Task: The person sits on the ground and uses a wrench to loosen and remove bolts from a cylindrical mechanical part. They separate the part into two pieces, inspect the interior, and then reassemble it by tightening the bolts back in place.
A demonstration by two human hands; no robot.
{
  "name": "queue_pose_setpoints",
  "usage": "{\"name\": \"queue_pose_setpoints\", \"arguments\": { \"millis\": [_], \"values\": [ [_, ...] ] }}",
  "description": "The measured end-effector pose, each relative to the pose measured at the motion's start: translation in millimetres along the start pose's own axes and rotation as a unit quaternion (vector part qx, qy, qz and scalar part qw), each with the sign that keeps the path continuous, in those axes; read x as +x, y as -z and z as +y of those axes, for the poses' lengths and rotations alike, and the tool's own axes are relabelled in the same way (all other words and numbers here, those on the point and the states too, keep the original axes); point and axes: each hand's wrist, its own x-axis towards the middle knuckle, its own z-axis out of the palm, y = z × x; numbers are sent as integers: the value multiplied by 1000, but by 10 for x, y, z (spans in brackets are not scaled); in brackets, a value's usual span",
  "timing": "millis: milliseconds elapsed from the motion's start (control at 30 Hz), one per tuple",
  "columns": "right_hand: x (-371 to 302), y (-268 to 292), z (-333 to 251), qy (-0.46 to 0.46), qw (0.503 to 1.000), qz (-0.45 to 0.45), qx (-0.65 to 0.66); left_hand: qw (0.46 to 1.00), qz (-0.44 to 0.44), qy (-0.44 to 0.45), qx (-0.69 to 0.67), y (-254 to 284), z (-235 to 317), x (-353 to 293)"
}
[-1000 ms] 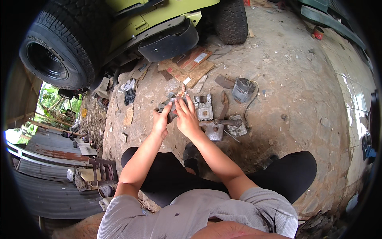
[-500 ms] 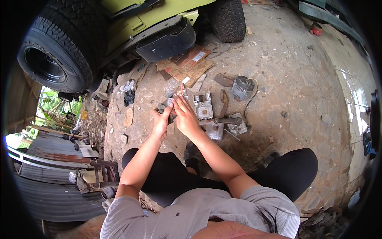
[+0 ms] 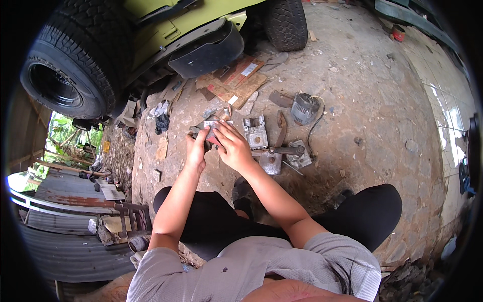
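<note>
A dull silver metal part sits between my two hands above the dirt floor. My left hand grips it from the left side, thumb up along its edge. My right hand lies over its right side, with the fingers nearly straight and close together. Beneath that hand shows the edge of a reddish piece, whose kind I cannot make out; the palm and fingers hide much of it. Just right of my hands lie a silver metal casting and a flat metal block.
Across the blocks lies a dark metal tool, beside a curved rusty piece. Farther off stand a grey ribbed motor with a cable and flattened cardboard. A yellow-green vehicle with big tyres fills the upper left.
My right hand has slid slightly back toward me, its fingers a little more apart. More of the silver part and the reddish piece now shows. The left hand has shifted slightly left.
</note>
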Motion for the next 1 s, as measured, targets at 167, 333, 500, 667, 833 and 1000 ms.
{"name": "queue_pose_setpoints", "arguments": {
  "millis": [167, 333, 500, 667, 833, 1000],
  "values": [
    [36, -6, 40, 1, 1000, 4, -25, 1000, 14, 6, 22, -87, 29, -71],
    [1, -14, 77, 0, 1000, -1, -30, 999, 16, 7, 37, -69, 23, -53],
    [4, 13, 39, -11, 999, 4, -37, 999, 14, 9, 48, -143, 172, -154],
    [-31, -43, 39, -12, 999, -5, -47, 1000, 17, -15, 20, -161, 248, -138],
    [-8, -8, -69, -18, 999, 26, -33, 999, 24, -10, 22, -196, 203, -242],
    [-7, -26, -89, -12, 1000, -7, -20, 999, -3, -47, -10, -33, 157, -55]
  ]
}}
